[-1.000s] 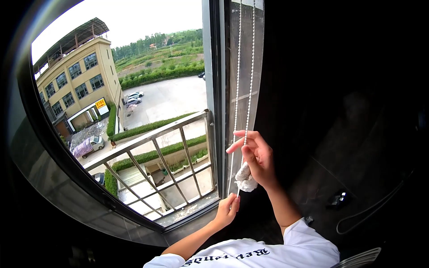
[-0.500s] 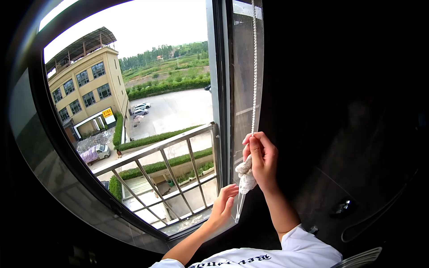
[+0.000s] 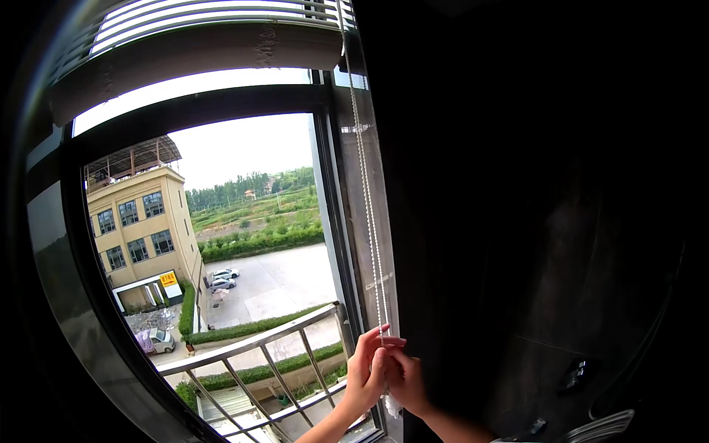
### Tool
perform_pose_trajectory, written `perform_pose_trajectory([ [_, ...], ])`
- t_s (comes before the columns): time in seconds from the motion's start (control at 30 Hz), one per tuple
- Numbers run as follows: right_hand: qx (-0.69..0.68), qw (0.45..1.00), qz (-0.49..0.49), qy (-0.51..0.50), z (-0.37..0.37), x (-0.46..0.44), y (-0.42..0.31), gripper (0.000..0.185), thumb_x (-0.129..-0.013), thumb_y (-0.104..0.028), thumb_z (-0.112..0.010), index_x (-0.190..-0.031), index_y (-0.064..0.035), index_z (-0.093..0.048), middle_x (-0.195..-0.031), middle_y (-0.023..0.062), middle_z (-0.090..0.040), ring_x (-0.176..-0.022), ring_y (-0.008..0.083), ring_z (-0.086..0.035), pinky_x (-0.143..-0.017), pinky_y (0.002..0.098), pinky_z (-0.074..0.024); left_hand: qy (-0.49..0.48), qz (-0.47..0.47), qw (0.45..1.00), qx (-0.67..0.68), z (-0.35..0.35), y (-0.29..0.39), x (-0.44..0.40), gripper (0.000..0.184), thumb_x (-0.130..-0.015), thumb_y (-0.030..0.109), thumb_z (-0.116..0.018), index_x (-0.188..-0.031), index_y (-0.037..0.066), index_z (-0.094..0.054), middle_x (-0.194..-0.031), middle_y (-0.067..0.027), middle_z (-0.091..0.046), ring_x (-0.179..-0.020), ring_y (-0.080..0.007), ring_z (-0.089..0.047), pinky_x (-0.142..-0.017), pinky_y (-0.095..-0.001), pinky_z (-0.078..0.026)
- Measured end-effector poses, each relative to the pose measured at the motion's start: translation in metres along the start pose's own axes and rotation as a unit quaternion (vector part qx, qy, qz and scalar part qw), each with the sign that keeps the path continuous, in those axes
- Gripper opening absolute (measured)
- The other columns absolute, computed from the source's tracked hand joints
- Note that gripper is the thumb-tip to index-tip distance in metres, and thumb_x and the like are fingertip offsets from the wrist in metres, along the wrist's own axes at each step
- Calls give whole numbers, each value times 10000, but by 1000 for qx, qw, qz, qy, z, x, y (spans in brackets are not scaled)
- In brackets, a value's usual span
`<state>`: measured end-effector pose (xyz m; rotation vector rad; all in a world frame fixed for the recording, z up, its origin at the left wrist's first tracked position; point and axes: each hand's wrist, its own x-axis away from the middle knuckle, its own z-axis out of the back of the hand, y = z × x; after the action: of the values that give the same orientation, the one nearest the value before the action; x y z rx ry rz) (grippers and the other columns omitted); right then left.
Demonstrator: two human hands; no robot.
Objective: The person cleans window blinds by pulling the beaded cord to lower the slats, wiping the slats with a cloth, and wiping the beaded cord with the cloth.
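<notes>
A white beaded blind chain hangs in two close strands down the right side of the window. At its lower part my left hand and my right hand meet, with fingertips touching or overlapping. The left fingers are closed around the strands from the left. My right fingers curl in on the chain from the other side, partly hidden behind the left hand. Below the hands a whitish bundle of knotted cord shows, mostly covered.
A raised slatted blind spans the window top. The dark window frame borders the glass, with a metal railing outside. Beyond are a beige building and parked cars. The right side is very dark; a small shiny object lies there.
The view has tilted up, bringing the blind into sight. My left hand has risen from beside the bundle to the chain, against my right hand. Two chain strands now show instead of one.
</notes>
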<state>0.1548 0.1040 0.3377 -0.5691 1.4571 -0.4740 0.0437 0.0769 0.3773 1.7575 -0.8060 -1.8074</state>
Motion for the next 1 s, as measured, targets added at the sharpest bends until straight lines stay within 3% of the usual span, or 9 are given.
perform_pose_trajectory([
  [0.2,3,999,-32,-19,2,24,6,109,-1073,-117,-614,-1067,-20,-663,-689,119,-655,-578,179,-685,-535,313,-496,22,37,993,109,-13,10,-24,362,-1176,234,-393,-1441,-3,-461,-1062,-128,-674,-969,-184,-690,-888,-320,-582],
  [0.23,-18,999,-33,-13,0,29,11,87,-1060,-96,-619,-1057,-15,-649,-666,118,-622,-562,158,-650,-528,309,-465,35,51,993,99,-14,11,-26,356,-1181,258,-387,-1432,22,-479,-999,-92,-640,-822,-122,-626,-754,-266,-556],
  [0.27,-39,999,-36,-7,-2,34,14,66,-1046,-74,-623,-1047,-9,-634,-644,116,-589,-545,137,-615,-522,305,-433,65,62,993,71,-15,17,-28,285,-1181,275,-404,-1317,59,-529,-872,-19,-554,-675,-60,-485,-586,-208,-425],
  [0.33,2,998,-50,-27,2,41,10,82,-1056,-81,-606,-1052,-11,-647,-730,127,-651,-605,185,-666,-559,325,-481,55,112,978,170,-7,5,-26,214,-1173,282,-442,-1146,88,-529,-788,39,-446,-604,-26,-341,-517,-200,-281],
  [0.43,-19,997,-73,-36,-1,51,3,89,-1059,-40,-601,-1137,-18,-638,-842,188,-642,-764,162,-648,-649,362,-509,98,105,976,165,-17,3,-19,214,-1173,210,-442,-1006,82,-481,-755,57,-388,-596,-24,-308,-520,-215,-268],
  [0.53,-18,999,-47,5,-5,60,11,96,-1074,-71,-581,-1083,-11,-655,-768,243,-594,-657,277,-675,-617,416,-486,101,81,982,140,-12,-21,-6,248,-1158,285,-496,-985,109,-477,-766,58,-399,-581,-26,-297,-502,-210,-238],
  [0.7,54,996,-52,-38,-4,86,41,120,-1068,-89,-589,-1135,-31,-670,-886,284,-661,-842,508,-665,-633,462,-501,137,89,987,5,-6,-51,23,266,-1151,197,-492,-926,59,-524,-669,73,-433,-596,-15,-371,-526,-219,-296],
  [0.8,53,991,-109,-62,-7,105,59,135,-1068,-98,-593,-1157,-41,-677,-893,288,-658,-867,517,-657,-639,459,-505,143,105,984,-3,1,-73,40,257,-1149,199,-495,-943,52,-541,-677,75,-438,-601,-15,-371,-528,-221,-301],
  [1.0,115,975,-153,-116,-17,157,130,207,-1049,-156,-654,-1218,-43,-687,-991,281,-704,-896,361,-767,-689,402,-545,120,94,983,-100,9,-110,77,237,-1149,171,-483,-951,48,-529,-704,19,-497,-594,-65,-438,-525,-256,-353],
])
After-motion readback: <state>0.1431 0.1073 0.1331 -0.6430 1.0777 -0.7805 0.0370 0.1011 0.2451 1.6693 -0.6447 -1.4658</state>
